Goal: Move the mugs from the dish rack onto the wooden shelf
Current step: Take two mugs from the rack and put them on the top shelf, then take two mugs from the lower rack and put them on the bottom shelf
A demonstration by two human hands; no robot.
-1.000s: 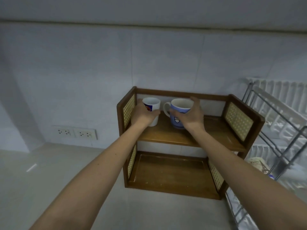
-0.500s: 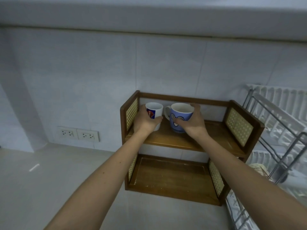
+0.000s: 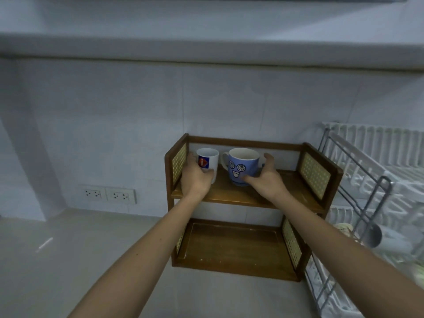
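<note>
A two-tier wooden shelf [image 3: 250, 198] stands against the tiled wall. On its top board, at the left, a white mug [image 3: 210, 160] with a red and blue logo stands upright, and my left hand [image 3: 195, 180] is wrapped around its lower part. Beside it stands a blue mug [image 3: 244, 165] with a cartoon face, its handle pointing left. My right hand [image 3: 263, 182] is spread around the blue mug's right side. Its thumb is at the mug's base and its fingers are a little off the wall. The dish rack [image 3: 380, 187] is at the right.
The shelf's lower tray [image 3: 231, 249] holds nothing. In the rack's lower tier lie a cream mug [image 3: 344, 228] and a grey cup [image 3: 376, 237] on its side. Wall sockets [image 3: 107, 193] sit left of the shelf above the pale counter [image 3: 68, 249]. An overhang runs above.
Both mugs have settled on the top board. My right hand has loosened from the blue mug, with its fingers spread off the side. The left hand stays on the white mug.
</note>
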